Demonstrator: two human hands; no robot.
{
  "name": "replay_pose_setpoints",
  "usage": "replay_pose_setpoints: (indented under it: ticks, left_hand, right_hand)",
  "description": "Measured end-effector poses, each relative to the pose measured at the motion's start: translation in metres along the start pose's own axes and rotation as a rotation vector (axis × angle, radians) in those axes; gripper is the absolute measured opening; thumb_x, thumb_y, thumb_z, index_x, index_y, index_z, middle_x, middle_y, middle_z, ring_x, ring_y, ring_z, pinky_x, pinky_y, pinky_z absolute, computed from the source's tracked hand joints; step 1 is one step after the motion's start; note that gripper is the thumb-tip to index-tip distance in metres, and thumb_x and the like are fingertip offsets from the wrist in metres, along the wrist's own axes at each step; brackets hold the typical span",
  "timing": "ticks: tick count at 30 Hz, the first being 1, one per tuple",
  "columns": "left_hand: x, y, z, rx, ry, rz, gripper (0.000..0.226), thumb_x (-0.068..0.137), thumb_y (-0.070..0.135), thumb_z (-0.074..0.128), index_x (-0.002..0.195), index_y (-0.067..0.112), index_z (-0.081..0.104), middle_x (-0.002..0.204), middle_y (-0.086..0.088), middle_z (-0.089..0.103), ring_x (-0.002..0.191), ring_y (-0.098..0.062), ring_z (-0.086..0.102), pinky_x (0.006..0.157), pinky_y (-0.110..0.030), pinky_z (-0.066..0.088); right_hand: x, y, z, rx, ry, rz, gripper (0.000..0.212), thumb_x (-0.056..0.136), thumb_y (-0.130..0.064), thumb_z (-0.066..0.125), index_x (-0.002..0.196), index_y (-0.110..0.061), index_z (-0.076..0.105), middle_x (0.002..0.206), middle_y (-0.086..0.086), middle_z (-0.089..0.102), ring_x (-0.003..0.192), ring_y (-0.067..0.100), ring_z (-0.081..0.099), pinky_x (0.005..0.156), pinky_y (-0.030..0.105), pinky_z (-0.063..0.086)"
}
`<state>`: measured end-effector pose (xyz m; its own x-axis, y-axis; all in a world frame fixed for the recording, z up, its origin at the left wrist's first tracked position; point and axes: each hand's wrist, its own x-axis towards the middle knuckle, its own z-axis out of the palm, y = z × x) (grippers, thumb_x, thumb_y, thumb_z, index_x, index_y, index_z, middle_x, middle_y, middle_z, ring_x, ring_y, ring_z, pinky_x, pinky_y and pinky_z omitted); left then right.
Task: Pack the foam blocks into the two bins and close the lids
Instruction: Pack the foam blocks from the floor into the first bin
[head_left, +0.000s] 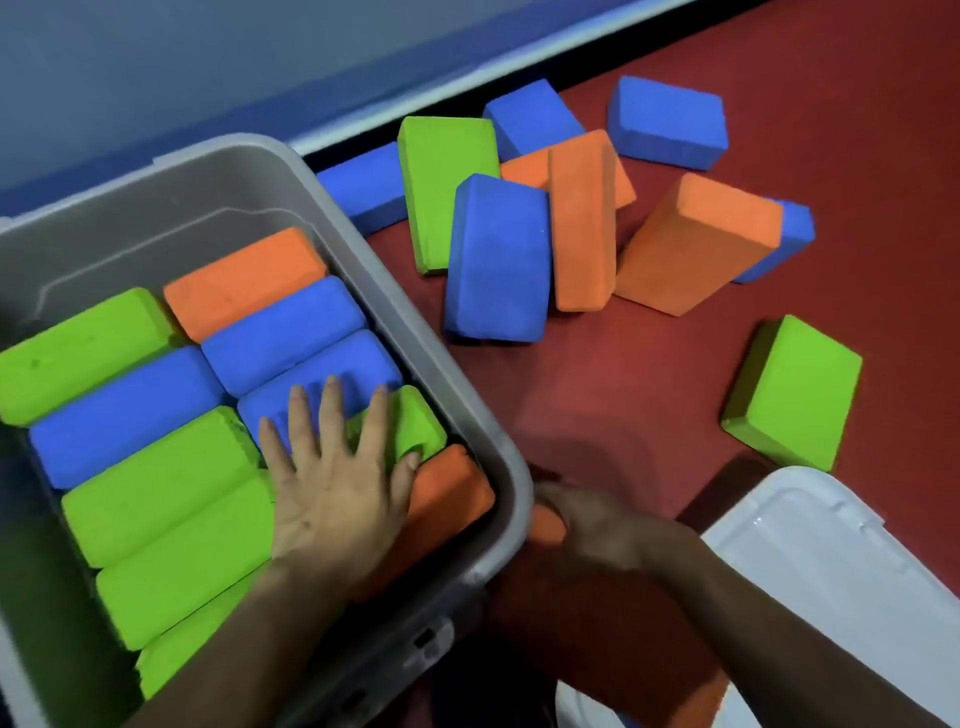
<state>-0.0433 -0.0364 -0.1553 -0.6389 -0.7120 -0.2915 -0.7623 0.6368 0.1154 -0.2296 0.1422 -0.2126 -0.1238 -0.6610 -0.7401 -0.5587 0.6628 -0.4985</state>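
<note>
A grey bin (415, 322) at the left holds several green, blue and orange foam blocks packed on edge. My left hand (332, 483) lies flat with spread fingers on a blue block (332, 374) and a green block (415, 421) near the bin's right wall. My right hand (587, 525) is outside the bin by its right corner, its fingers curled round an orange block (545, 525) that is mostly hidden. Several loose blocks lie on the red floor, among them a blue one (498, 260) and a green one (795, 395).
A white lid (841, 561) lies on the red floor at the lower right. A blue wall with a pale baseboard (363, 109) runs behind the bin and the heap of blocks. Bare floor (623, 395) lies between the bin and the lone green block.
</note>
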Motion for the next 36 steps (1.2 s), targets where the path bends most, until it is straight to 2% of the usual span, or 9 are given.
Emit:
replay_pose_setpoints:
  ticks: [3,9,15,19,22,27,31,33,36]
  left_hand:
    - [-0.018,0.033,-0.022,-0.234,0.141,0.242,0.070,0.087,0.059,0.043,0.144,0.020,0.037,0.147,-0.017,0.037,0.139,-0.040,0.026,0.112,-0.058,0.021]
    - [-0.025,0.118,-0.103,-0.562,-0.201,0.500,0.136,0.050,0.069,0.079,0.149,0.040,-0.009,0.152,0.006,0.022,0.141,-0.012,0.019,0.116,-0.034,0.023]
    - [-0.004,0.111,-0.157,-0.234,0.197,0.479,0.116,0.049,0.065,0.070,0.148,0.024,0.026,0.118,-0.005,0.052,0.107,-0.031,0.053,0.089,-0.047,0.045]
    - [-0.012,0.102,-0.167,-0.028,0.298,0.470,0.104,0.054,0.055,0.081,0.142,0.022,0.035,0.106,-0.005,0.052,0.093,-0.034,0.052,0.077,-0.045,0.042]
    - [-0.023,0.114,-0.165,0.030,0.400,0.477,0.100,0.053,0.032,0.083,0.142,0.019,0.038,0.103,-0.010,0.052,0.086,-0.035,0.049,0.075,-0.043,0.035]
    - [-0.016,0.100,-0.192,0.219,0.512,0.427,0.087,0.060,0.018,0.076,0.140,0.020,0.043,0.101,-0.015,0.055,0.085,-0.037,0.048,0.075,-0.045,0.026]
    - [-0.018,0.080,-0.193,0.272,0.443,0.453,0.087,0.060,0.014,0.077,0.140,0.020,0.044,0.099,-0.015,0.055,0.083,-0.036,0.046,0.074,-0.045,0.027]
    - [-0.024,0.071,-0.195,0.276,0.428,0.449,0.092,0.054,0.014,0.082,0.138,0.019,0.047,0.098,-0.017,0.056,0.082,-0.037,0.048,0.073,-0.046,0.026]
    - [-0.034,0.056,-0.198,0.267,0.408,0.413,0.095,0.048,0.018,0.086,0.136,0.019,0.050,0.097,-0.019,0.057,0.083,-0.040,0.051,0.074,-0.047,0.027]
  right_hand:
    - [-0.059,0.009,-0.050,-0.007,0.186,-0.029,0.098,0.056,-0.053,0.084,0.139,-0.044,0.033,0.132,-0.011,0.041,0.122,0.008,0.044,0.101,0.022,0.037]
    - [-0.156,-0.048,-0.131,0.096,0.614,-0.420,0.099,0.046,-0.034,0.096,0.130,-0.039,0.044,0.126,-0.018,0.046,0.122,0.001,0.046,0.099,0.011,0.032]
    - [-0.122,-0.046,-0.134,0.347,0.783,-0.490,0.113,0.050,-0.053,0.085,0.144,-0.035,0.026,0.145,-0.002,0.041,0.133,0.008,0.040,0.108,0.025,0.034]
    - [-0.064,0.006,-0.075,0.275,0.653,-0.158,0.113,0.068,-0.035,0.084,0.147,-0.044,0.004,0.126,-0.008,0.053,0.110,0.008,0.055,0.095,0.034,0.046]
    - [-0.028,0.035,-0.047,0.087,0.605,0.039,0.093,0.070,-0.046,0.079,0.144,-0.027,0.027,0.128,0.001,0.057,0.113,0.019,0.056,0.088,0.032,0.044]
    - [0.014,0.063,0.019,-0.668,-0.149,0.040,0.124,0.063,-0.038,0.087,0.154,-0.028,0.003,0.163,0.005,-0.002,0.147,0.032,-0.007,0.112,0.058,0.013]
    - [0.041,0.062,0.026,-0.871,-0.206,0.158,0.121,0.066,-0.037,0.084,0.154,-0.021,0.001,0.158,0.002,-0.009,0.146,0.033,-0.010,0.111,0.055,0.008]
    - [0.053,0.063,0.024,-0.915,-0.174,0.227,0.096,0.084,-0.036,0.069,0.154,-0.017,0.006,0.159,0.003,-0.005,0.147,0.031,-0.004,0.111,0.049,-0.002]
    - [0.044,0.068,0.024,-0.926,-0.142,0.255,0.068,0.094,-0.036,0.054,0.152,-0.021,0.023,0.160,0.003,0.012,0.146,0.029,0.010,0.112,0.049,0.014]
